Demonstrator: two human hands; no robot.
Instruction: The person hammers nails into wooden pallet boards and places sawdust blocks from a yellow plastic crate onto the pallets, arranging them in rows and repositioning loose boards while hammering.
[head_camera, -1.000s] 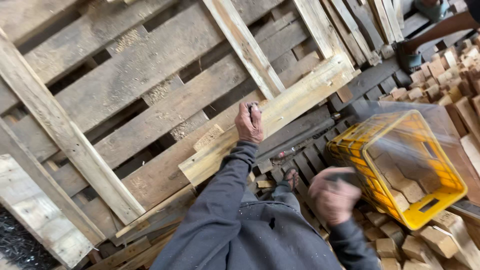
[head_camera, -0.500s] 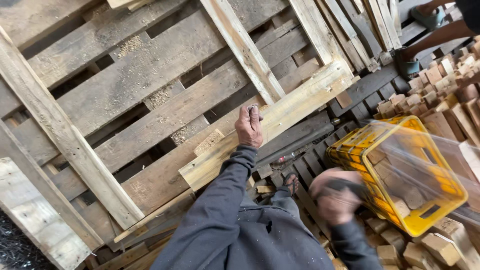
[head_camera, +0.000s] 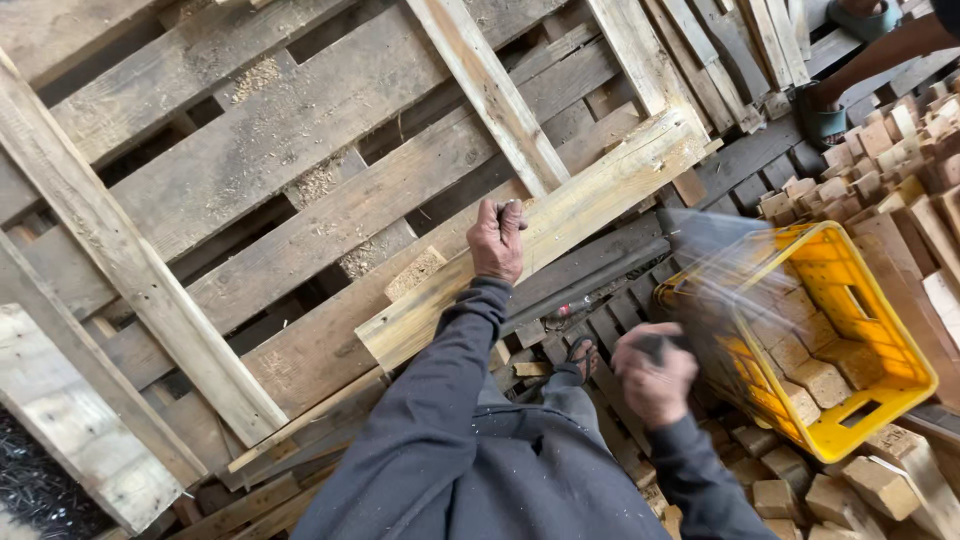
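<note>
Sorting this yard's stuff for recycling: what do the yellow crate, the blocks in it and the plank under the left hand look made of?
Crate: looks like moulded plastic, bright yellow, smooth, with slotted walls. Blocks: seemingly raw sawn wood, pale tan, rough cut faces. Plank: unfinished wood, pale and weathered, visible grain, no paint; the left hand rests on it. The right hand grips a tool too motion-blurred to judge.
</note>
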